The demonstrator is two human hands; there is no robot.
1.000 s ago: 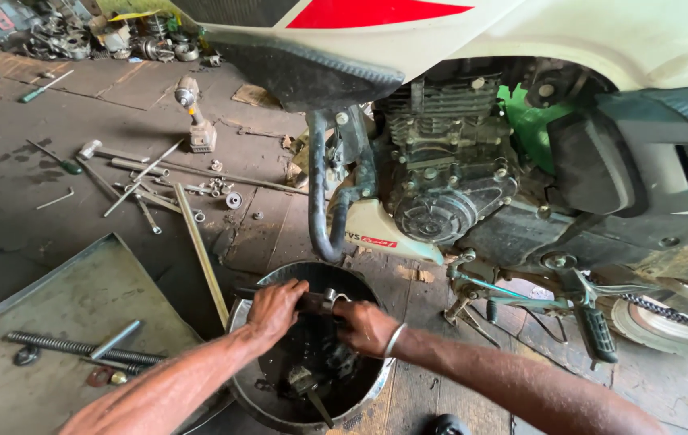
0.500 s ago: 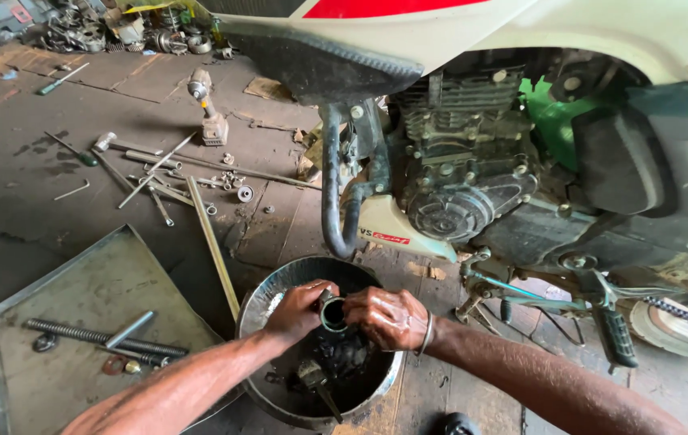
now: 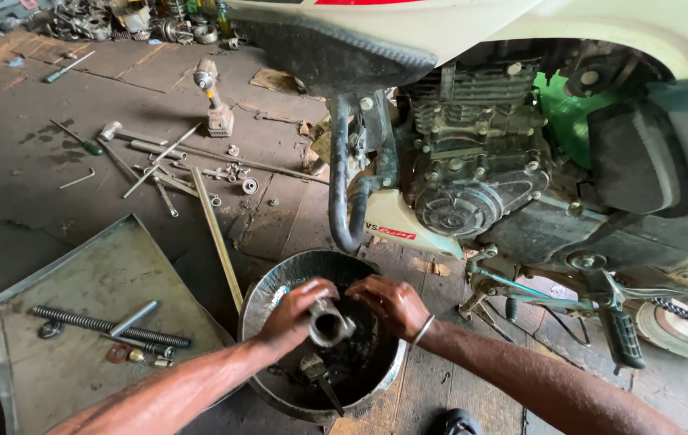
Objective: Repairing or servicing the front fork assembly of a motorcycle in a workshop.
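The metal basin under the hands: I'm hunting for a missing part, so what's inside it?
Inside the metal basin lies dark oily liquid and a small metal part; the hands and their short metal tube hide the rest.

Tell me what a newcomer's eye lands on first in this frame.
Bottom centre, the left hand and right hand hold a short metal tube over a round metal basin of dark liquid. Above it looms a motorcycle engine. To the left, a flat metal tray carries a long coil spring.
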